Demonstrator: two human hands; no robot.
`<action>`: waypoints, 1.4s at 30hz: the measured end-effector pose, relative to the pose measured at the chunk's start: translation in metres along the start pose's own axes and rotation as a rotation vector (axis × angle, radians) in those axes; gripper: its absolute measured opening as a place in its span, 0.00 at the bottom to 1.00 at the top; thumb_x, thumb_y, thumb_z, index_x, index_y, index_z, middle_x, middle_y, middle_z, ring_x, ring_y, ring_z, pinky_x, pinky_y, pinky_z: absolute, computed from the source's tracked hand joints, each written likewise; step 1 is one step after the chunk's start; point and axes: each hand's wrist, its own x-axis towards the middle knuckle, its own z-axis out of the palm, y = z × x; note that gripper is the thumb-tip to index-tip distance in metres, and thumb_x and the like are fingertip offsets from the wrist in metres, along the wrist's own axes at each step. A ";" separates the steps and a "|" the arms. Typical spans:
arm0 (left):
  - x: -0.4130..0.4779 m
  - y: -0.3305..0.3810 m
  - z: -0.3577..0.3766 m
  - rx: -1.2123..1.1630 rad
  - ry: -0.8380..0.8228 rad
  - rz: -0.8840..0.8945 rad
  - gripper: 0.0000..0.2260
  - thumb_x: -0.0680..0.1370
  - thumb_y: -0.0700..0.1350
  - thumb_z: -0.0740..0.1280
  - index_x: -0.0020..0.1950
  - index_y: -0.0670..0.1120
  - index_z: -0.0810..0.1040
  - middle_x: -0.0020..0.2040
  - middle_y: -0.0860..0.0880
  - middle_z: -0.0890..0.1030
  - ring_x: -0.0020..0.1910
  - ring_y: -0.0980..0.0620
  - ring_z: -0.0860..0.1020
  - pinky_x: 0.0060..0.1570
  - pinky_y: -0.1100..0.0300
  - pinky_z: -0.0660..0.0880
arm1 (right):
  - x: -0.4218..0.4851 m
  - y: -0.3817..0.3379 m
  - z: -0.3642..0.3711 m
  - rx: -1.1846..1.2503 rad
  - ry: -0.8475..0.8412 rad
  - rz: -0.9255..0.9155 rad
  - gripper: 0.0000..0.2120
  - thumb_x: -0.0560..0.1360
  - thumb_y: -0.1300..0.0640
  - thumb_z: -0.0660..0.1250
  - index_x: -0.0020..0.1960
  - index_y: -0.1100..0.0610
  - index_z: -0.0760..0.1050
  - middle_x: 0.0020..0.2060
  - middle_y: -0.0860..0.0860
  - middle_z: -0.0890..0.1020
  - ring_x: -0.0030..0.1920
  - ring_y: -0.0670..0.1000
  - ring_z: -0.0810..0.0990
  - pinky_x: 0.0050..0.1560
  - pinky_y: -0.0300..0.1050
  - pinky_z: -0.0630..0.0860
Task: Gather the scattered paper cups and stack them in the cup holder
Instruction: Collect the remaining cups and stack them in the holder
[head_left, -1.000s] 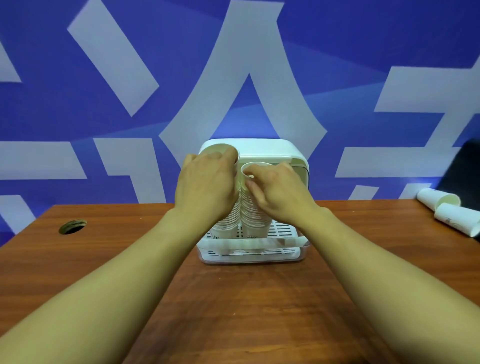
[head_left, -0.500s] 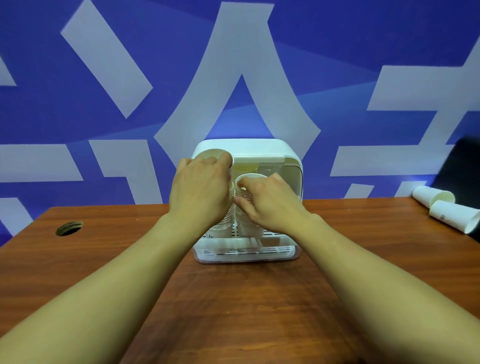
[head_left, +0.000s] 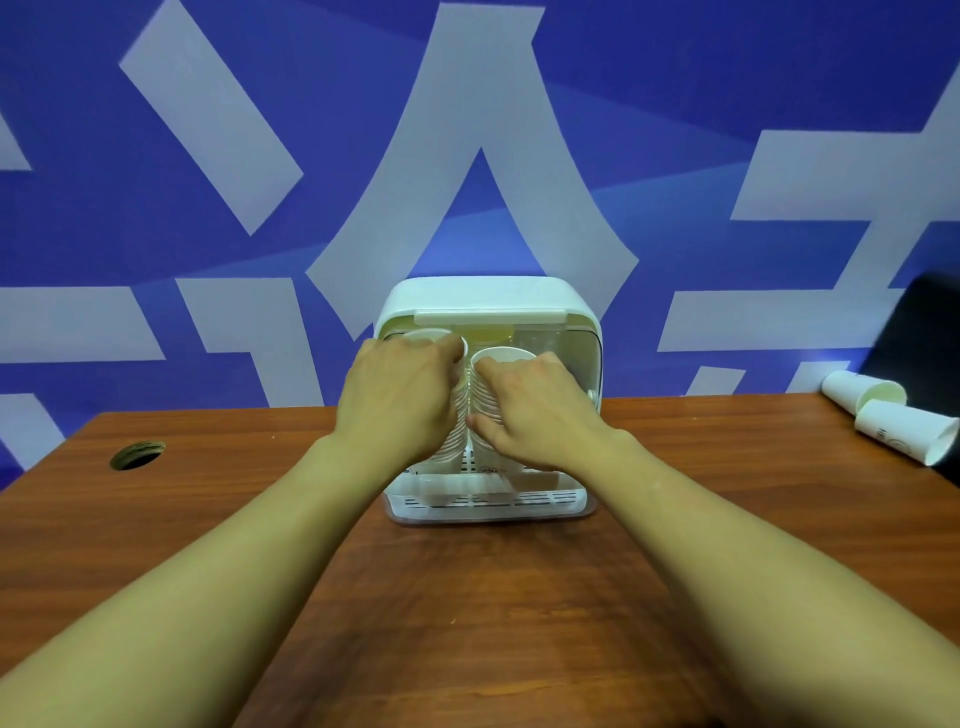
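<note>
1. Holder position: the cup holder (head_left: 488, 299) stands upright at the back centre of the table (head_left: 467, 623), with its open front toward the person.
2. Completed work: two columns of nested paper cups stand side by side inside the cup holder. The left stack (head_left: 434, 336) and the right stack (head_left: 504, 357) have a narrow gap between them.
3. Hands: the left hand (head_left: 400, 402) is curled round the left stack near its top. The right hand (head_left: 540, 410) is curled round the right stack, thumb low on its side. Neither hand carries a separate cup.
4. Outstanding work: the rear cup (head_left: 852, 389) and the front cup (head_left: 906, 434) lie on their sides at the far right edge of the table. They are close together and well apart from the cup holder.
5. Assessment: the task appears mostly complete. The two lying cups are yet to be collected and nested. Cups outside the view cannot be ruled out.
</note>
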 end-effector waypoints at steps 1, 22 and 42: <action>-0.002 -0.001 0.004 0.019 -0.021 0.000 0.04 0.77 0.45 0.62 0.44 0.49 0.73 0.34 0.46 0.77 0.32 0.42 0.67 0.31 0.56 0.57 | 0.000 0.000 0.000 -0.002 -0.006 0.003 0.17 0.75 0.41 0.63 0.52 0.55 0.70 0.41 0.52 0.81 0.43 0.58 0.79 0.43 0.51 0.65; -0.018 -0.007 0.037 -0.064 -0.040 0.022 0.08 0.78 0.48 0.64 0.53 0.46 0.74 0.42 0.48 0.76 0.45 0.45 0.71 0.34 0.55 0.67 | 0.000 0.000 0.005 0.006 -0.041 0.054 0.19 0.74 0.41 0.63 0.56 0.54 0.69 0.49 0.51 0.80 0.50 0.56 0.77 0.52 0.52 0.67; -0.001 0.201 0.085 -0.646 0.200 0.148 0.18 0.72 0.40 0.65 0.62 0.45 0.76 0.57 0.46 0.74 0.51 0.45 0.74 0.50 0.53 0.73 | -0.162 0.088 -0.039 0.169 0.455 0.460 0.16 0.69 0.62 0.68 0.56 0.62 0.77 0.50 0.54 0.79 0.50 0.56 0.77 0.54 0.50 0.74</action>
